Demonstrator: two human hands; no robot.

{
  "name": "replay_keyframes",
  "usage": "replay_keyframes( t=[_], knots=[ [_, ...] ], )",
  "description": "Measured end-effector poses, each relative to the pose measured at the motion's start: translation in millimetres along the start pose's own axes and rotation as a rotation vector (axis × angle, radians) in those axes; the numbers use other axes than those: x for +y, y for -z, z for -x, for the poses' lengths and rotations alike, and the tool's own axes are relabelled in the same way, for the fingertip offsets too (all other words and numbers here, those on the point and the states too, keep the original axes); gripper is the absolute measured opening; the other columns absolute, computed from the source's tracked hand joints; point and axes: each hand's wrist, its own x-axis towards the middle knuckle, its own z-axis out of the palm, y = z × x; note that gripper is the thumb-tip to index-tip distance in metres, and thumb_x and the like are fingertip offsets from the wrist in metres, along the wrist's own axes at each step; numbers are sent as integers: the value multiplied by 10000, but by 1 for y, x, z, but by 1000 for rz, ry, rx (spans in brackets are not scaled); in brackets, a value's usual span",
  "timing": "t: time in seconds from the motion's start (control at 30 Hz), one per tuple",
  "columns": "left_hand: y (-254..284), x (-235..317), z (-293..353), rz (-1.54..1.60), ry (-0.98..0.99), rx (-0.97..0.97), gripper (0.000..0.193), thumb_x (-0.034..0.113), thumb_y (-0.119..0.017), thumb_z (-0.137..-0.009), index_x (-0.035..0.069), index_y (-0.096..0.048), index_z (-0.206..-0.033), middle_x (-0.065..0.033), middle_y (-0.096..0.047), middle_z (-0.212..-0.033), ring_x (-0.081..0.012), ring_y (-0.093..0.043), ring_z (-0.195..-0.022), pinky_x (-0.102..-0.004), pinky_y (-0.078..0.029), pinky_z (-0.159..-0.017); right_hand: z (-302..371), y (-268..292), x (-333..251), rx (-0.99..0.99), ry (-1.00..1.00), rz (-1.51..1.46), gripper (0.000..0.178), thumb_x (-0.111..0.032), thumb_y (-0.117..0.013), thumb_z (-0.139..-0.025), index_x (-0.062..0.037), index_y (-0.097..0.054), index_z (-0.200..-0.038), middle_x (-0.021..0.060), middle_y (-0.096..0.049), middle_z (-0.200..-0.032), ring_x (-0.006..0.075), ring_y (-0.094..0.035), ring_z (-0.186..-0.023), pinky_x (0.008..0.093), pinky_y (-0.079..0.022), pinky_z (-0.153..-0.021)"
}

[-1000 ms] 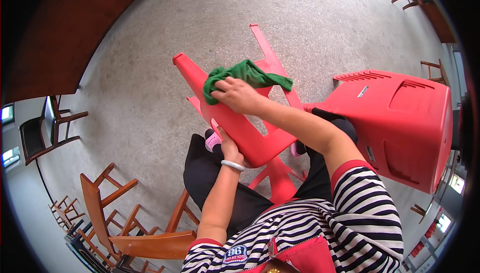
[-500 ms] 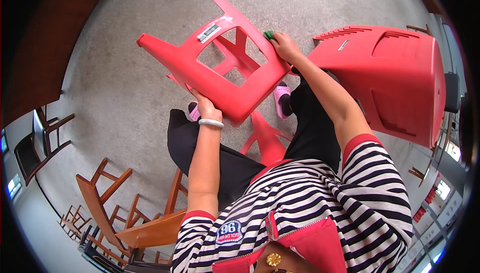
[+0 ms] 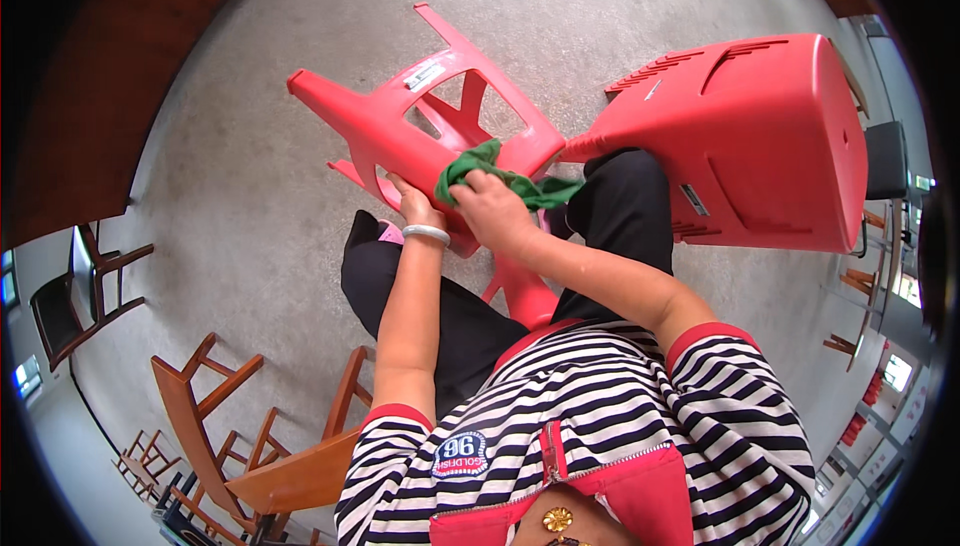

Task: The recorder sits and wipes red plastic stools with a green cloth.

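Observation:
A red plastic stool (image 3: pixel 365 121) is tipped on its side in front of my knees, its legs pointing away to the upper left. My left hand (image 3: pixel 418 208), with a pale bangle at the wrist, grips the stool's near left edge. A crumpled green cloth (image 3: pixel 478 160) lies against the stool near its seat end. My right hand (image 3: pixel 492 208) is closed on that cloth and presses it to the red plastic. One end of the cloth trails off to the right, over the stool's edge. Part of the stool's near side is hidden behind my right hand and the cloth.
To the right stands a stack of red plastic stools (image 3: pixel 760 146), close to my right knee. Another red stool (image 3: pixel 525 291) is beneath me. Wooden benches (image 3: pixel 300 471) lie at the lower left, and a dark chair (image 3: pixel 75 301) is farther left. Grey floor (image 3: pixel 250 186) surrounds the stool.
My right hand has moved from the stool's far right edge left and nearer, to the seat end. The cloth, mostly hidden before, now spreads out. The stool has shifted slightly.

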Motion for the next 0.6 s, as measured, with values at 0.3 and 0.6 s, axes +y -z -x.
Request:
replay_keyframes(
  t=[0.3,0.6],
  knots=[
    [-4,-1,-12,43,-3,-9,726,673,-381,-981,64,-545,-1342,-61,-583,-1372,-251,-562,-1215,-404,-425,-1077,-13,26,118,196,-151,60,145,-179,-643,-881,-110,-617,-1006,159,-590,-1038,385,-599,-966,463,-503,-852],
    [8,28,-16,76,34,-152,685,651,-386,-992,86,-544,-1345,-67,-599,-1343,-271,-573,-1220,-440,-469,-1049,-19,54,184,361,-371,-63,300,-180,-630,-918,19,-619,-1143,253,-637,-1068,405,-601,-1058,419,-469,-926]
  ],
)
